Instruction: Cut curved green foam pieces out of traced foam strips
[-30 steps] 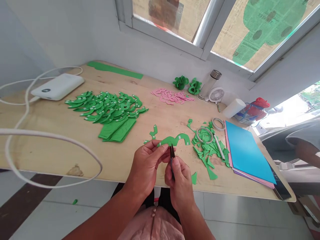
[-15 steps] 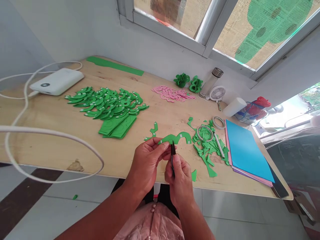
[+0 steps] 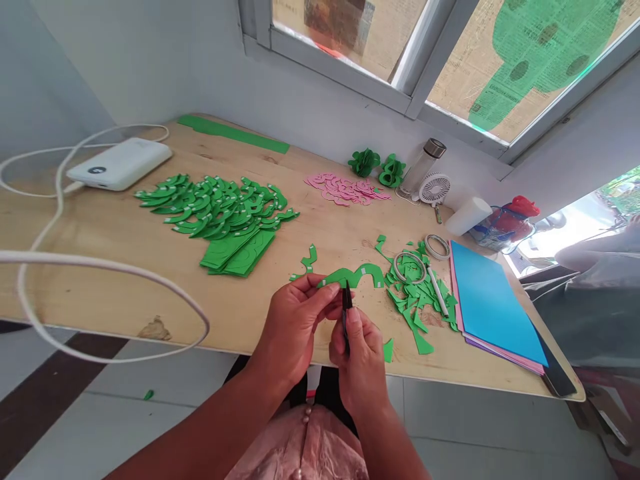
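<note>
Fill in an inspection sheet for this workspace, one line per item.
Surface: wooden table, with a worn patch near its front edge.
Job's things: green paper piece, scissors, and a heap of green curved cut-outs bearing white tabs.
Clutter: green scraps, with a white pen lying on them; blue sheet on a stack beside them.
Hands: left hand pinches the green paper piece; right hand grips the scissors, tips at the paper's lower edge.
Cables: white cable loops at the left, one bend appearing past the table's front edge.
Surroundings: window frame behind; tiled floor below.
</note>
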A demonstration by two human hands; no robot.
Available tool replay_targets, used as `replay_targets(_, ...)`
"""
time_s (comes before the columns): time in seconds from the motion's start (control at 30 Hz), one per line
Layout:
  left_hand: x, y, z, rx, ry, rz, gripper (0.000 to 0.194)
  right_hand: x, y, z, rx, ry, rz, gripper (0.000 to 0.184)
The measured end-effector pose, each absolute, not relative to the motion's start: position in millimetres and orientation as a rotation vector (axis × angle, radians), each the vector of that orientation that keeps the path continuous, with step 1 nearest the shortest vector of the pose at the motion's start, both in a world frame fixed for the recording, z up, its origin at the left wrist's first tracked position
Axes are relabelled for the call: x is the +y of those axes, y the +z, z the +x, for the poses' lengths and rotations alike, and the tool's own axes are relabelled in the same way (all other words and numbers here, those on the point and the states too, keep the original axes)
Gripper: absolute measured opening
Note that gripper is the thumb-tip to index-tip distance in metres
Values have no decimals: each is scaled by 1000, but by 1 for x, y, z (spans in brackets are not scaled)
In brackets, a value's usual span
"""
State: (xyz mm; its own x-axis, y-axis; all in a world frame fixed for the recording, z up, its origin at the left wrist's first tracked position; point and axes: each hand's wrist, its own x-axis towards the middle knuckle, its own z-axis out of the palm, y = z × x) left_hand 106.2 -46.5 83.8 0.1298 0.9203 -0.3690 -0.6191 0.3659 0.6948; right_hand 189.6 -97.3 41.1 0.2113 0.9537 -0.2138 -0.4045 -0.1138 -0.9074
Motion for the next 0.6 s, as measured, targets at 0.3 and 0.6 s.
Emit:
replay_targets(0.3, -46, 85, 106, 891, 1157, 402, 32, -97, 43, 189, -655, 1295, -1128, 42)
replay_targets(0.6, -48, 87, 103, 880, 1142, 430, 26, -96, 45, 186, -610, 1292, -1137, 43)
